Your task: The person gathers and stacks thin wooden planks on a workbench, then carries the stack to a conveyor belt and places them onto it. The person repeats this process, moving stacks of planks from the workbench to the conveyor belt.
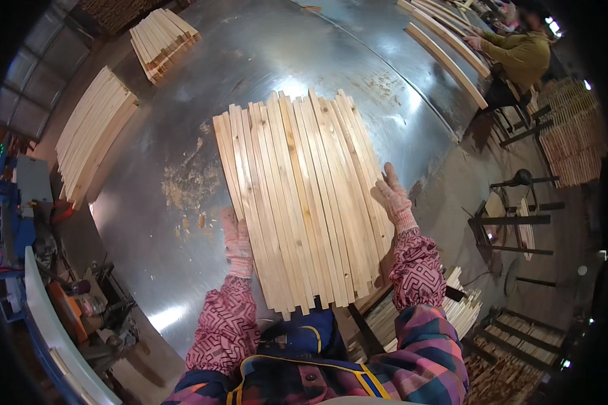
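A row of long pale wooden strips (pixel 304 196) lies side by side on the metal table (pixel 250 54), their ends uneven at the far and near sides. My left hand (pixel 238 239), in a pinkish work glove, rests along the row's left edge with its fingers stretched out and slightly blurred. At the right edge, my gloved right hand (pixel 393 199) has its fingers extended and its palm against the outermost strip. Neither hand is wrapped round a strip. The near ends of the strips overhang the table's edge, close to my body.
Stacked strips (pixel 98 131) stand at the left, with another stack (pixel 163 42) farther back. Sawdust (pixel 192 182) lies on the table. A co-worker (pixel 527 54) handles long boards (pixel 449 64) at the far right. Metal frames (pixel 520 219) stand to the right; more strips (pixel 463 297) lie below my right arm.
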